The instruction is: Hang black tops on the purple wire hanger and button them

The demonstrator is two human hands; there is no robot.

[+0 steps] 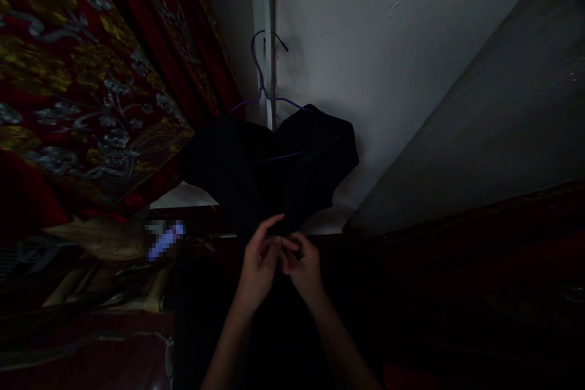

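The fingertips of the left hand (258,268) and the right hand (305,265) meet at the lower middle of a dark garment (322,152), just under the point where its two front edges come together. Fingers and thumbs are bent inward, one left finger stretched up along the cloth; whether they are clamped on the fabric cannot be told, since dark cloth and shadow merge there. The garment's body spreads above and beyond the fingertips, its neckline gaping, its shoulders out to both sides. It hangs from a purple hanger (262,76), whose hook is at a pale upright edge (269,6) beside a whitish wall (365,30). Farther left hangs red cloth (86,67) embroidered in gold and silver; beneath it, a pale cord (114,336) crosses a reddish surface (100,362).
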